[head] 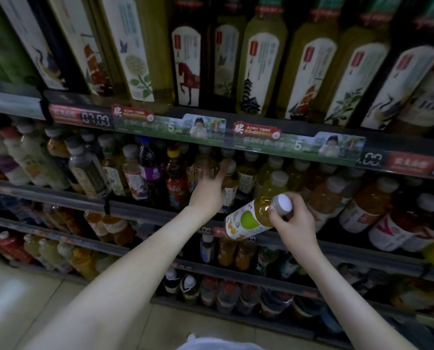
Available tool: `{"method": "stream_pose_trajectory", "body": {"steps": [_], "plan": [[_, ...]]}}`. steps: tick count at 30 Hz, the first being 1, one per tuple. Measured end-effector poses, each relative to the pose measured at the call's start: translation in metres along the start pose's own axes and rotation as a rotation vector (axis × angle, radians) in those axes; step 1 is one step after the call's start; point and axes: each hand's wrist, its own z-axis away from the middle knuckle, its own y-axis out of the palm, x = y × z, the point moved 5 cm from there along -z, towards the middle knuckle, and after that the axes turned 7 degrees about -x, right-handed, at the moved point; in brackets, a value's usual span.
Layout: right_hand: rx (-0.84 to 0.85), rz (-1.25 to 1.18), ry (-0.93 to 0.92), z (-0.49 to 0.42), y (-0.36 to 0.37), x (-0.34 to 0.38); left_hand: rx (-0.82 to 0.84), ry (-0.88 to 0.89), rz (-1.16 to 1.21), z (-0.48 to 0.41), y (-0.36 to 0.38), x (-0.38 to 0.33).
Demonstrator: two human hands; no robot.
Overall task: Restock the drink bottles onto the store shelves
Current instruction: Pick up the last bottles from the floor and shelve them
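Observation:
My right hand [293, 219] grips a yellow drink bottle [253, 219] near its grey cap. The bottle lies tilted, base pointing down-left, in front of the second shelf. Its white label carries a green apple picture. My left hand [208, 190] reaches into that shelf [160, 212], thumb and fingers around a similar grey-capped bottle [230, 183] standing in the row. Other yellow tea bottles [274, 183] stand just to the right of it.
Tall square tea bottles [256, 66] fill the top shelf above a price strip [211, 130]. Mixed drinks [147, 170] crowd the left of the second shelf, orange ones [367, 203] the right. Lower shelves [236, 271] hold more bottles. Pale floor [21, 299] lies bottom left.

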Motion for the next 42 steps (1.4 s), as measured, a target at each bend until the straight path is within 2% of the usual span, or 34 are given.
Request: {"method": "stream_pose_trajectory", "body": {"steps": [5, 15, 24, 33, 38, 42], "plan": [[-0.030, -0.006, -0.020, 0.000, -0.005, 0.005, 0.078, 0.028, -0.014, -0.021, 0.011, 0.002], [-0.044, 0.018, -0.070, -0.001, -0.007, 0.018, 0.053, 0.109, 0.116, 0.002, -0.013, 0.007], [-0.113, 0.019, -0.009, -0.003, -0.004, 0.020, -0.043, -0.105, 0.274, 0.014, -0.039, 0.064], [-0.197, 0.016, 0.032, -0.001, 0.001, 0.018, -0.047, -0.162, 0.389, 0.023, -0.045, 0.087], [-0.206, 0.007, 0.055, 0.001, 0.001, 0.017, -0.029, -0.083, 0.353, 0.013, -0.041, 0.072], [-0.201, 0.013, 0.079, 0.003, -0.002, 0.017, 0.014, 0.042, 0.230, 0.002, -0.032, 0.037]]}}
